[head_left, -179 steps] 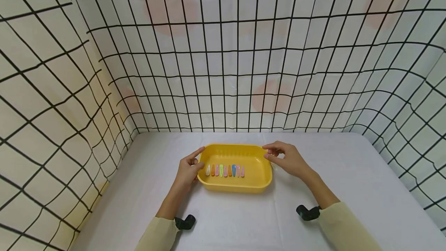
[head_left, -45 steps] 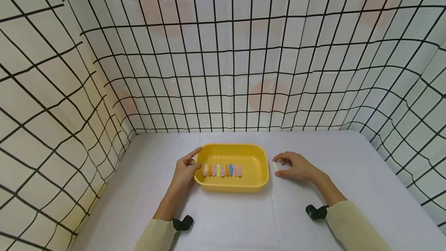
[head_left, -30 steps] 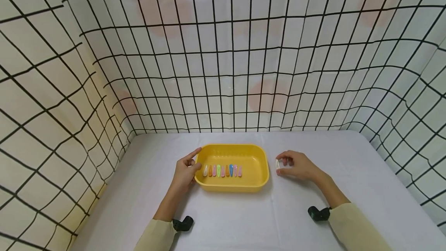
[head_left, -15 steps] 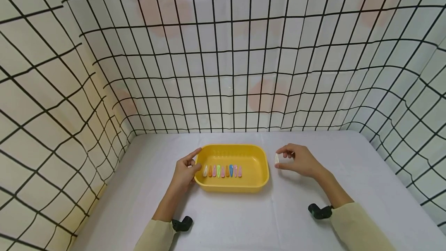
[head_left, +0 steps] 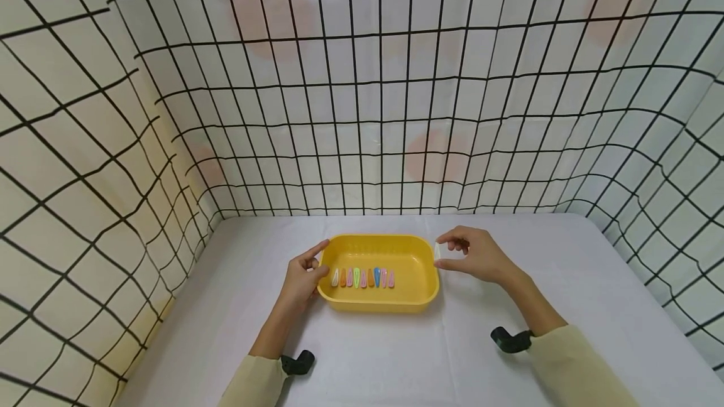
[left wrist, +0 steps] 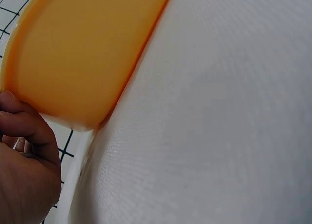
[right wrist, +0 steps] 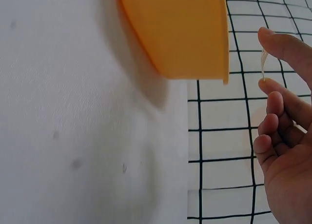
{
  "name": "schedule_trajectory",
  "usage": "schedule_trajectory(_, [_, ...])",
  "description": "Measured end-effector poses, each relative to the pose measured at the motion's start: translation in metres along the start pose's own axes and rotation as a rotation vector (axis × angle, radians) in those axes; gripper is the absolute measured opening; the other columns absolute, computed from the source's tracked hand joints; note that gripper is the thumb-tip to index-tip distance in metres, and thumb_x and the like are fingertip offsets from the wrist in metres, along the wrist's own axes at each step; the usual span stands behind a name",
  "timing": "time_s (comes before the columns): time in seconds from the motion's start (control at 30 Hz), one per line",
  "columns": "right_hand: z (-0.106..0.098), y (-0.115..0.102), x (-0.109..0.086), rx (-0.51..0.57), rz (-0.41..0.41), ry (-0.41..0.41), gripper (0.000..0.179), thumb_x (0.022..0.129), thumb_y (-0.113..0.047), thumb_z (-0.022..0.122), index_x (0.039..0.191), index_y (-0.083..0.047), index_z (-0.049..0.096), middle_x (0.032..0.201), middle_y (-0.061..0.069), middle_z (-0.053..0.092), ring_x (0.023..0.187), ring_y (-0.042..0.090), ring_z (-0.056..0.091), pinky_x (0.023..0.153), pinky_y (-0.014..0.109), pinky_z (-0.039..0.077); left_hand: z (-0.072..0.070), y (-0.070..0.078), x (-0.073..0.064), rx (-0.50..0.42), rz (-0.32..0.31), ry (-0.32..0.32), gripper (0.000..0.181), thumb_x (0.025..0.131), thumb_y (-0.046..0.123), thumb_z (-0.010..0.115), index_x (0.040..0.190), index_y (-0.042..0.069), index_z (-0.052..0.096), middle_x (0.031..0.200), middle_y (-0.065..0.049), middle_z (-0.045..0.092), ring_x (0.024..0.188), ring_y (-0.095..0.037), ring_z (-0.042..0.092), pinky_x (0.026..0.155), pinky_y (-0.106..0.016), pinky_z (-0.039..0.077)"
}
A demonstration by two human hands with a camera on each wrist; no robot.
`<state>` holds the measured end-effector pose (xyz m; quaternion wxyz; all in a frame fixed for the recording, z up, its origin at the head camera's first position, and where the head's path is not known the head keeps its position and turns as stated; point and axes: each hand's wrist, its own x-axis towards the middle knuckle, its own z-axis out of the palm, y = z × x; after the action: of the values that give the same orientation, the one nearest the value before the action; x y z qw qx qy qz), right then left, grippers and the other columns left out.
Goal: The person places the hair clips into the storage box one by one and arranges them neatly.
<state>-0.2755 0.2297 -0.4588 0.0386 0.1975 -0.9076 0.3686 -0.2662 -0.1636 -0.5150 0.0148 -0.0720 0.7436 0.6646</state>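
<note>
A yellow tray (head_left: pixel 415 278) stands on the white table, and a row of several small snap hair clips (head_left: pixel 370 277) lies inside it. The clips are white, orange, pink, green and blue, side by side. My left hand (head_left: pixel 300 278) grips the tray's left end, thumb over the rim and index finger along its far left corner. Between thumb and index finger, my right hand (head_left: pixel 475 255) pinches a white hair clip (head_left: pixel 437 251) at the tray's right rim. In the right wrist view this clip (right wrist: pixel 263 65) is held by its two ends, above the table.
White cloth covers the table (head_left: pixel 390 357). A white backdrop with a black grid (head_left: pixel 373 105) rises behind it and on both sides. A black wrist camera (head_left: pixel 298 363) sits on my left wrist, another camera (head_left: pixel 511 340) on my right.
My right hand has lifted the white hair clip off the table right of the tray and carried it left to the tray's right rim. My left hand stays on the tray.
</note>
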Motion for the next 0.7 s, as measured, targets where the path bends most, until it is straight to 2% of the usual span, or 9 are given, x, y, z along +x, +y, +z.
schedule_trajectory(0.2, [0.015, -0.014, 0.006, 0.033, -0.006, -0.017, 0.046, 0.076, -0.038, 0.09, 0.111, -0.013, 0.075, 0.089, 0.002, 0.06, 0.086, 0.028, 0.055, 0.07, 0.022, 0.046, 0.0, 0.0, 0.0, -0.005, -0.005, 0.009, 0.063, 0.084, -0.006, 0.066, 0.137, 0.029, 0.067, 0.075, 0.0, 0.043, 0.043, -0.012, 0.034, 0.04, -0.019, 0.034])
schedule_trajectory(0.33, [0.025, -0.023, 0.01, 0.058, -0.003, -0.036, 0.046, 0.076, -0.038, 0.09, 0.111, -0.013, 0.075, 0.09, 0.003, 0.06, 0.088, 0.031, 0.055, 0.071, 0.023, 0.046, 0.0, 0.0, 0.0, -0.009, -0.002, 0.006, 0.064, 0.084, -0.006, 0.066, 0.138, 0.029, 0.067, 0.075, 0.0, 0.043, 0.043, -0.012, 0.034, 0.04, -0.019, 0.034])
schedule_trajectory(0.57, [0.039, -0.035, 0.018, 0.037, -0.064, -0.068, 0.046, 0.077, -0.041, 0.088, 0.11, -0.014, 0.074, 0.091, 0.009, 0.062, 0.087, 0.024, 0.053, 0.074, 0.026, 0.044, 0.001, 0.0, 0.0, -0.018, -0.006, 0.004, 0.064, 0.084, -0.006, 0.066, 0.137, 0.029, 0.067, 0.074, -0.001, 0.043, 0.042, -0.012, 0.034, 0.04, -0.019, 0.034])
schedule_trajectory(0.7, [0.047, -0.037, 0.021, 0.021, -0.057, -0.097, 0.047, 0.077, -0.044, 0.087, 0.112, -0.015, 0.074, 0.092, 0.01, 0.062, 0.091, 0.024, 0.054, 0.079, 0.03, 0.045, 0.001, 0.0, 0.001, -0.019, 0.0, 0.0, 0.064, 0.084, -0.006, 0.066, 0.138, 0.029, 0.067, 0.074, 0.0, 0.044, 0.042, -0.012, 0.035, 0.04, -0.019, 0.034])
